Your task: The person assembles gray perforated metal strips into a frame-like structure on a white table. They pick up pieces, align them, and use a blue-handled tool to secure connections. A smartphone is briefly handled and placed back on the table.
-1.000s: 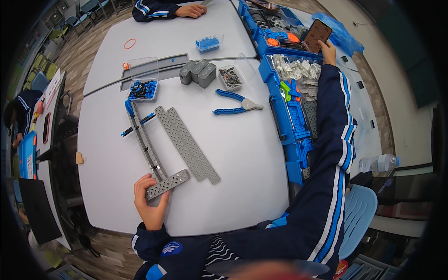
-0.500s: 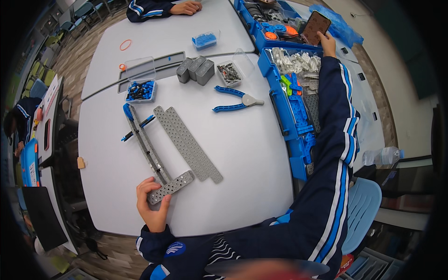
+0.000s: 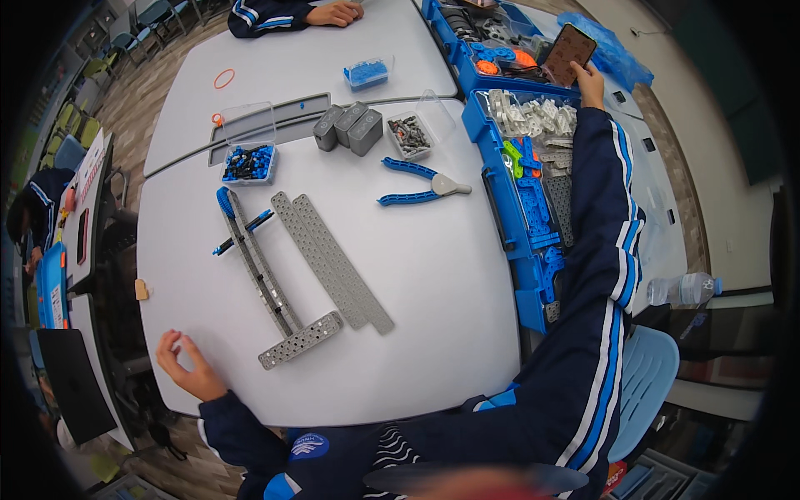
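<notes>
My left hand (image 3: 192, 367), fingers loosely curled and apart, holds nothing near the table's front left corner. To its right lies a grey T-shaped assembly (image 3: 267, 283) of two long beams joined to a perforated crosspiece. Short blue and black shafts stick out of its far part. Beside it rest two long grey perforated strips (image 3: 332, 262), overlapping. My right arm stretches over the blue parts cases, and my right hand (image 3: 590, 83) grips a phone (image 3: 569, 55) above the far case.
Blue-handled pliers (image 3: 425, 182) lie open mid-table. Behind them stand grey blocks (image 3: 350, 127), a box of small pins (image 3: 409, 135) and a box of blue-black pins (image 3: 250, 164). Blue cases (image 3: 500, 208) line the right. Across the table rests another person's hand (image 3: 335, 13). A bottle (image 3: 683, 289) lies far right.
My left hand has let go of the assembly's crosspiece and moved left, away from it. My right hand still holds the phone in nearly the same place.
</notes>
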